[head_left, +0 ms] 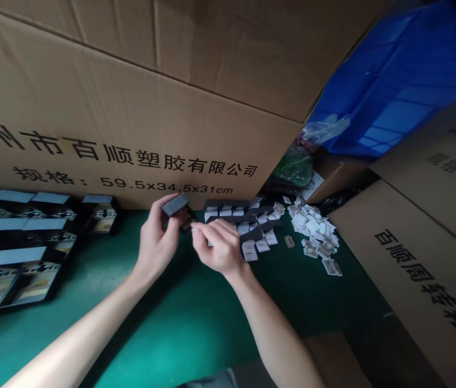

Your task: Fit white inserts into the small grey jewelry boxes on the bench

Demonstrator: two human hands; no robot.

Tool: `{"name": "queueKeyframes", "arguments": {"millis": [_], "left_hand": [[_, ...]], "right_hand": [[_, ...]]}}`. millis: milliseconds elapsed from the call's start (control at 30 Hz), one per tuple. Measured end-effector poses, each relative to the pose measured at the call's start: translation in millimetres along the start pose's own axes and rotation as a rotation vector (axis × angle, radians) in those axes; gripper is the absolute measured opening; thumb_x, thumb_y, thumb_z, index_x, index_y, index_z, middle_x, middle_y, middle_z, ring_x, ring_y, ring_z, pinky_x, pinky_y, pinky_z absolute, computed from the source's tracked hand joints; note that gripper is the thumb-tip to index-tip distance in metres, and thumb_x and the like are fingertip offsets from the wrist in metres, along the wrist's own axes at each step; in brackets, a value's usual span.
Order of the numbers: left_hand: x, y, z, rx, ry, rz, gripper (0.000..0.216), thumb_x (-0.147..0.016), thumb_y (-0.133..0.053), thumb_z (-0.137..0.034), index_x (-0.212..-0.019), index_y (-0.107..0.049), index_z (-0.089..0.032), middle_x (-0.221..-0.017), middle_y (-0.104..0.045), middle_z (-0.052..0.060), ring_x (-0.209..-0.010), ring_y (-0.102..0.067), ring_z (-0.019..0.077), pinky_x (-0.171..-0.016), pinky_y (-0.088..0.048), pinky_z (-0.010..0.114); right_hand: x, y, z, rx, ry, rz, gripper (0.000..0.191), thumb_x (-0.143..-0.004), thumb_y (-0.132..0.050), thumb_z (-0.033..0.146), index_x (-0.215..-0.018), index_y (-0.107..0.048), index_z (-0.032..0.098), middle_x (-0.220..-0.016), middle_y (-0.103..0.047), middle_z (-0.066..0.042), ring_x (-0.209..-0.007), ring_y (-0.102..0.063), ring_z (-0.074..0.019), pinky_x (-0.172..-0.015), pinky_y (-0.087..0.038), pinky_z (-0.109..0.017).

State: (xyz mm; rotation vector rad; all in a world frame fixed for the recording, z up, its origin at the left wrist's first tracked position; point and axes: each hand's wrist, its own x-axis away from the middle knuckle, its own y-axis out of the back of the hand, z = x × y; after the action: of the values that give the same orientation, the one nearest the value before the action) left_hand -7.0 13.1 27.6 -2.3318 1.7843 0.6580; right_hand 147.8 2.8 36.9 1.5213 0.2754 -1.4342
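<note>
My left hand (158, 233) grips a small black plastic housing (176, 205) with a grey top face, its thumb and fingers on either side. Close against the housing's lower right, my right hand (218, 242) is closed in a pinch; what its fingertips hold, if anything, is too small to make out. Just beyond the right hand lie several black pieces with white faces (252, 233) in rough rows. Farther right is a loose heap of small white plastic parts (312, 229). On the left stand rows of similar black housings (26, 242) with grey tops.
A large printed cardboard box (131, 118) walls off the back of the green work surface (151, 323). Another carton (422, 258) borders the right side. Behind are a blue plastic bin (389, 91) and some clear plastic bags (296, 164).
</note>
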Motion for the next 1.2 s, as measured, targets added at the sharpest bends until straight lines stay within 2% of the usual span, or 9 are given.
{"name": "queueKeyframes", "arguments": {"millis": [100,233,267,333,467,667,800,967,1200], "left_hand": [[-4,3,0,-0.035,0.026,0.004,0.034,-0.095,-0.056,-0.034,-0.127,-0.063,-0.023,-0.114,-0.074,0.005,-0.098,-0.07,0.0233,-0.087,-0.057,0.033],[-5,5,-2,-0.057,0.074,0.006,0.033,-0.094,-0.055,-0.033,-0.123,-0.065,-0.022,-0.103,-0.075,0.004,-0.085,-0.071,0.0208,-0.074,-0.058,0.029],[-5,5,-2,-0.057,0.077,0.008,0.033,-0.094,-0.055,-0.032,-0.123,-0.066,-0.023,-0.103,-0.075,0.004,-0.085,-0.071,0.0204,-0.073,-0.057,0.028],[-5,5,-2,-0.063,0.071,0.011,0.032,-0.093,-0.055,-0.032,-0.122,-0.066,-0.023,-0.104,-0.075,0.004,-0.087,-0.071,0.0204,-0.073,-0.057,0.027],[-6,4,1,-0.06,0.098,0.031,0.034,-0.091,-0.057,-0.031,-0.124,-0.065,-0.024,-0.107,-0.074,0.004,-0.092,-0.072,0.021,-0.074,-0.058,0.026],[-5,5,4,-0.161,0.083,0.094,0.041,-0.088,-0.06,-0.03,-0.128,-0.06,-0.023,-0.108,-0.075,0.003,-0.088,-0.071,0.0204,-0.069,-0.053,0.025],[-4,5,4,-0.255,0.008,0.116,0.036,-0.088,-0.058,-0.032,-0.123,-0.063,-0.021,-0.099,-0.075,0.004,-0.086,-0.071,0.0214,-0.063,-0.05,0.025],[-2,5,3,-0.3,-0.075,0.143,0.033,-0.089,-0.056,-0.034,-0.118,-0.064,-0.02,-0.092,-0.075,0.004,-0.08,-0.069,0.0203,-0.059,-0.049,0.024],[-2,3,3,-0.309,-0.088,0.164,0.031,-0.088,-0.057,-0.034,-0.115,-0.065,-0.022,-0.087,-0.073,0.004,-0.075,-0.068,0.0204,-0.056,-0.047,0.024]], "right_hand": [[-7,31,-27,0.106,-0.084,-0.27,0.03,-0.1,-0.053,0.025,-0.076,-0.069,0.023,-0.065,-0.071,-0.002,-0.057,-0.065,-0.0146,-0.058,-0.049,-0.028],[-3,93,-99,0.305,-0.602,-0.701,0.044,-0.104,-0.042,0.046,-0.084,-0.071,0.019,-0.059,-0.064,0.001,-0.048,-0.057,-0.0128,-0.056,-0.047,-0.026],[3,107,-119,0.347,-0.729,-0.733,0.048,-0.103,-0.038,0.049,-0.087,-0.071,0.017,-0.057,-0.063,0.001,-0.048,-0.056,-0.0135,-0.057,-0.047,-0.027],[20,130,-154,0.471,-0.953,-0.599,0.052,-0.101,-0.034,0.051,-0.089,-0.071,0.016,-0.06,-0.065,-0.001,-0.052,-0.059,-0.0157,-0.06,-0.048,-0.028],[65,146,-191,0.557,-1.049,-0.463,0.037,-0.087,-0.051,0.044,-0.07,-0.069,0.017,-0.064,-0.07,-0.008,-0.066,-0.066,-0.0232,-0.069,-0.049,-0.033],[102,135,-203,0.67,-1.051,-0.284,0.025,-0.077,-0.053,0.025,-0.083,-0.076,0.017,-0.084,-0.073,-0.011,-0.086,-0.065,-0.0266,-0.087,-0.048,-0.037],[109,132,-208,0.735,-1.027,-0.222,0.033,-0.078,-0.054,0.023,-0.101,-0.077,0.014,-0.105,-0.07,-0.016,-0.105,-0.061,-0.0297,-0.1,-0.044,-0.041],[114,132,-211,0.794,-1.037,-0.188,0.053,-0.08,-0.06,0.028,-0.13,-0.066,0.015,-0.134,-0.057,-0.02,-0.12,-0.053,-0.0338,-0.105,-0.04,-0.047],[115,133,-213,0.77,-1.036,-0.137,0.036,-0.077,-0.058,0.022,-0.109,-0.074,0.014,-0.108,-0.068,-0.017,-0.104,-0.058,-0.0298,-0.098,-0.044,-0.044]]}}
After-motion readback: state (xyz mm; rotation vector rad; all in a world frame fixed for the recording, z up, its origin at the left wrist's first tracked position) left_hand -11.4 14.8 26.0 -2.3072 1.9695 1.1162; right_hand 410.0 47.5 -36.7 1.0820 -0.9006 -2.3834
